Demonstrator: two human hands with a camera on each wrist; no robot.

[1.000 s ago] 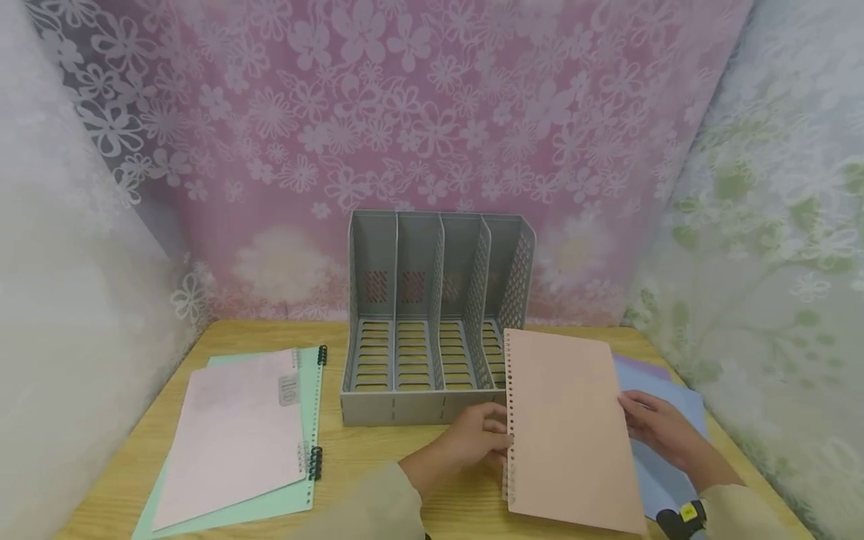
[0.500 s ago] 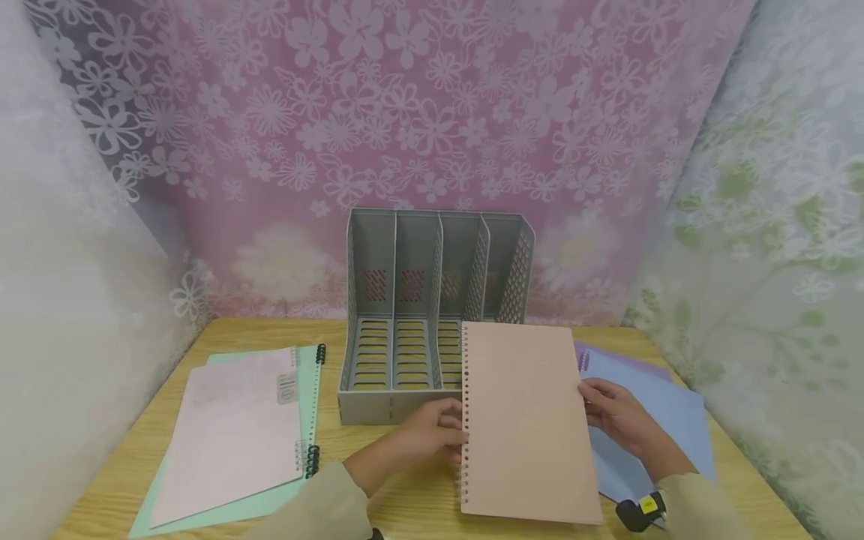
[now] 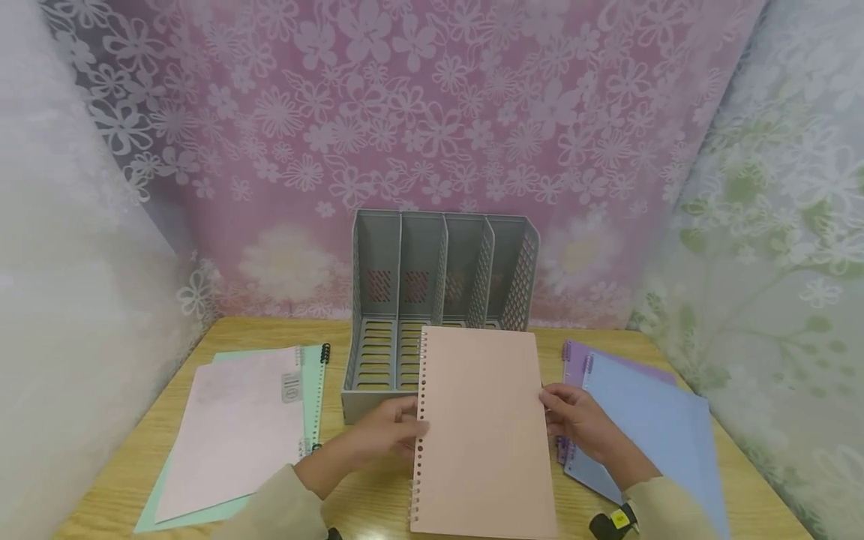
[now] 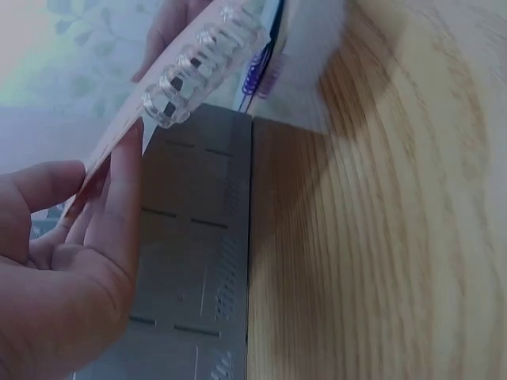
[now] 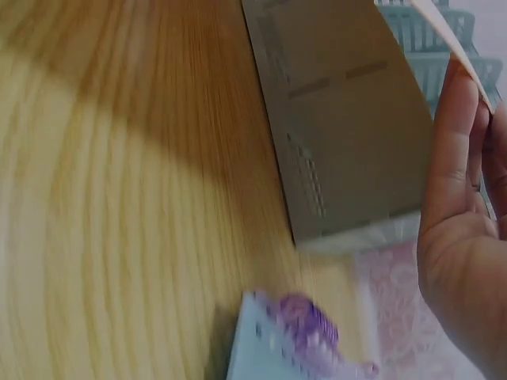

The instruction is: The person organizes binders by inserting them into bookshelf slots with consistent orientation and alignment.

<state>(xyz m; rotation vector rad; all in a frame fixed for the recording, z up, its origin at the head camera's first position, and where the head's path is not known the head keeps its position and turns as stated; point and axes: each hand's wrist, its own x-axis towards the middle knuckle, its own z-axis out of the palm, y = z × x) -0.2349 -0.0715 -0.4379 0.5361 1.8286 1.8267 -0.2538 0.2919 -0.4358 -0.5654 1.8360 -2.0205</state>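
Observation:
A peach-covered ring-bound notebook (image 3: 482,431) is held up off the table before the grey file organizer (image 3: 378,401), hiding part of its right compartments. My left hand (image 3: 378,433) pinches the notebook's ringed left edge, thumb on the front cover and fingers behind. On the opposite edge, my right hand (image 3: 587,424) pinches the cover between thumb and fingers. Clear plastic rings (image 4: 198,67) show on the notebook's spine in the left wrist view. From the right wrist view, only a thin edge of the notebook (image 5: 451,36) appears above the fingers.
At the left lie a pale pink notebook (image 3: 236,435) and, under it, a mint green one (image 3: 316,397). To the right, a blue notebook (image 3: 655,427) overlaps a purple one (image 3: 575,352). Floral cloth (image 3: 432,135) hangs behind and beside the wooden table (image 3: 364,510).
Both hands have carried the peach notebook leftward, from over the right-hand notebooks to in front of the organizer. More of the blue and purple notebooks is now uncovered.

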